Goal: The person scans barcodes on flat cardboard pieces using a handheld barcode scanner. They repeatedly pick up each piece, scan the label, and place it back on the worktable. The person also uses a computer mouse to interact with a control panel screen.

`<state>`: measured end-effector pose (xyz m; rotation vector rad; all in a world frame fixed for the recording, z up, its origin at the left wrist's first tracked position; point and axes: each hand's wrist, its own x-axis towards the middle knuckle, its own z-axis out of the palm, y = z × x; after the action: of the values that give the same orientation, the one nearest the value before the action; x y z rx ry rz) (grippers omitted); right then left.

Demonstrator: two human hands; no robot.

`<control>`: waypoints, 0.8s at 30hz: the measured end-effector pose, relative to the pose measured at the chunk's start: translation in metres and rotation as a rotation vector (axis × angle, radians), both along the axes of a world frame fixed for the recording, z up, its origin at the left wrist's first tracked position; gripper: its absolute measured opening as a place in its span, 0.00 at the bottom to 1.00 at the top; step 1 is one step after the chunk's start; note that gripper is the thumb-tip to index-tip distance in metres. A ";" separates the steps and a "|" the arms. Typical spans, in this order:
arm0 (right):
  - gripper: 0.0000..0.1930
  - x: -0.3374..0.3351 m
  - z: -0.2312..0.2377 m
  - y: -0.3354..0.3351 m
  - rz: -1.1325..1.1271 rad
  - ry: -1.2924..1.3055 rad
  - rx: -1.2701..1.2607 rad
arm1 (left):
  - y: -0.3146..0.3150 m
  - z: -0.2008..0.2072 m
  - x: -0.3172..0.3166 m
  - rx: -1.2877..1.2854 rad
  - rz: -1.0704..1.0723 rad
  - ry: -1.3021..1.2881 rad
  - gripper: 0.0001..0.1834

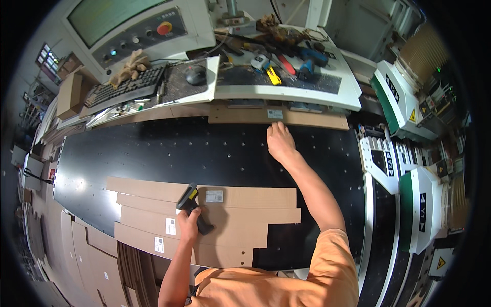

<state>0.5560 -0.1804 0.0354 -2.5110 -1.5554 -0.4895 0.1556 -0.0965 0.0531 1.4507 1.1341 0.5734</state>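
Observation:
A black handheld barcode scanner [190,197] with a yellow mark is in my left hand [189,221]; the fingers are closed round its grip. It hangs over several flat brown panels [153,200] laid side by side on the black table. White labels [214,196] are stuck on some of them. My right arm stretches to the far side of the table. There my right hand [281,140] has its fingers bent together at the near edge of a long brown panel [317,119], just below its label [275,114]. What the fingertips grip, if anything, is hidden.
Beyond the table, a white shelf [286,94] carries a tape measure, a yellow cutter [273,76] and other tools. A keyboard [125,89], gloves and a mouse [196,75] lie under a control screen. White-and-green machine heads [419,210] stand at right; more panels [92,261] are stacked lower left.

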 end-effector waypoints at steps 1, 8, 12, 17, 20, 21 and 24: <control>0.14 0.002 -0.004 0.012 0.009 0.005 -0.024 | 0.000 -0.004 -0.001 0.005 0.001 -0.042 0.16; 0.43 0.051 0.009 0.050 -0.222 0.283 -0.170 | 0.003 -0.017 -0.004 0.026 -0.023 -0.082 0.17; 0.46 0.062 0.014 0.036 -0.127 0.329 -0.188 | 0.001 -0.013 -0.003 -0.022 -0.012 -0.077 0.19; 0.40 -0.003 0.001 -0.023 0.156 0.222 -0.104 | 0.004 -0.015 -0.005 0.034 -0.018 0.019 0.21; 0.37 -0.041 0.003 -0.058 0.308 0.191 -0.070 | 0.005 -0.016 -0.006 0.030 -0.023 0.007 0.22; 0.37 -0.051 0.007 -0.062 0.299 0.198 -0.100 | 0.006 -0.014 -0.006 0.000 -0.048 0.032 0.22; 0.36 -0.081 0.025 -0.065 0.240 0.272 -0.158 | 0.005 0.000 -0.007 -0.124 -0.043 -0.061 0.21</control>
<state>0.4746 -0.2457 0.0607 -2.3296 -1.8084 0.0078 0.1487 -0.0913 0.0535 1.3393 1.0698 0.5052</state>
